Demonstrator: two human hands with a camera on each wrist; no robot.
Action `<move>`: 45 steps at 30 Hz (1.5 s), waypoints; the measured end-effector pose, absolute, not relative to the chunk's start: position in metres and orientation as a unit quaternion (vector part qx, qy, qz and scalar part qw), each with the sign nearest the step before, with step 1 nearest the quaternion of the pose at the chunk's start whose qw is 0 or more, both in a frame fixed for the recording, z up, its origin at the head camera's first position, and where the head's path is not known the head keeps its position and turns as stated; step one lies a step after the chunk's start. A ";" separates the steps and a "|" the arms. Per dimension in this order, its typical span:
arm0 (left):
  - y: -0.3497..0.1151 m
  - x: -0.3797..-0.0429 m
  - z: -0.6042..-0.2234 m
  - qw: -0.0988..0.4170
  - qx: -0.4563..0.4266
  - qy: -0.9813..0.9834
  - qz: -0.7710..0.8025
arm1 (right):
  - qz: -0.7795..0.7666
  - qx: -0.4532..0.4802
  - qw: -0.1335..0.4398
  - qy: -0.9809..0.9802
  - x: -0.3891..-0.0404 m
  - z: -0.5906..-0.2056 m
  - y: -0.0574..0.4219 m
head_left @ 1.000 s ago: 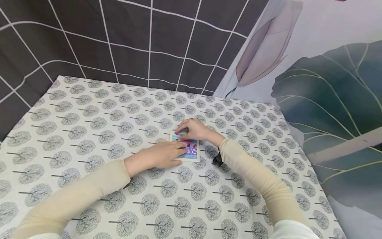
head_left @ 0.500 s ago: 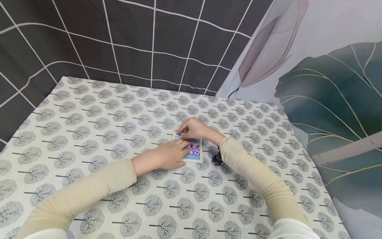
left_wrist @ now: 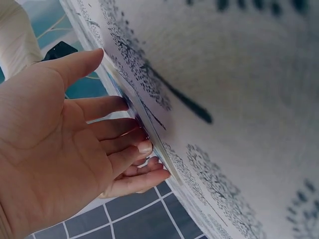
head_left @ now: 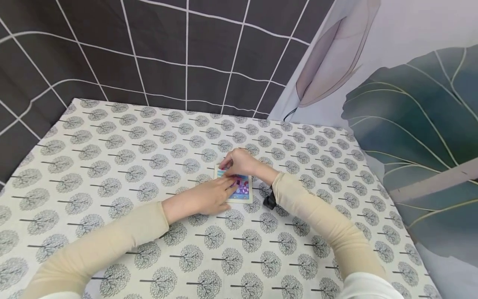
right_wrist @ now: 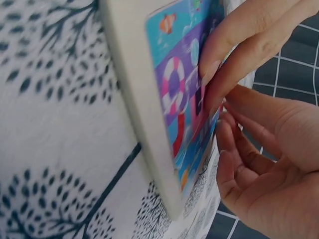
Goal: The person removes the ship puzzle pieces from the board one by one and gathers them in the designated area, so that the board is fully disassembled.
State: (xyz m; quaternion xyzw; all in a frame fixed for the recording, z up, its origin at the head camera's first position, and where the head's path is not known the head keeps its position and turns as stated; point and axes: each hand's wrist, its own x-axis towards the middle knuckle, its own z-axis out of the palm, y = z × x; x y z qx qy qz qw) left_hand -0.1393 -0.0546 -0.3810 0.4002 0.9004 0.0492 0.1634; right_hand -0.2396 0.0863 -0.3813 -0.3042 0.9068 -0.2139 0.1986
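Observation:
A small flat board (head_left: 244,196) with a cream border and a bright sea picture lies on the patterned cloth. A lifebuoy and fish show on the picture (right_wrist: 173,85) in the right wrist view. My left hand (head_left: 209,196) reaches over the board from its left, extended fingers resting on the picture. At the far left corner, my right hand (head_left: 242,162) has its fingers bent, thumb and fingertips close together against the picture. Whether anything is pinched there is hidden. In the left wrist view, the left palm (left_wrist: 55,144) shows beside the board's thin edge (left_wrist: 149,132).
The cloth (head_left: 157,257) with grey trees covers the table. A dark checked curtain (head_left: 160,45) hangs behind it, and a leaf-printed curtain (head_left: 418,116) hangs on the right. A small black device (head_left: 269,201) sits at the right wrist.
The head view shifts slightly. Both hands stay at the board in nearly the same pose, with only small finger movement on the left.

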 end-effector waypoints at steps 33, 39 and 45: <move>-0.059 -0.135 -0.387 0.194 0.393 0.895 0.077 | -0.251 -0.307 0.247 0.884 -0.245 -0.381 0.084; -0.060 -0.132 -0.388 0.211 0.394 0.892 0.074 | -0.262 -0.315 0.236 0.881 -0.239 -0.384 0.089; -0.056 -0.133 -0.384 0.217 0.388 0.895 0.044 | -0.286 -0.294 0.216 0.886 -0.235 -0.380 0.092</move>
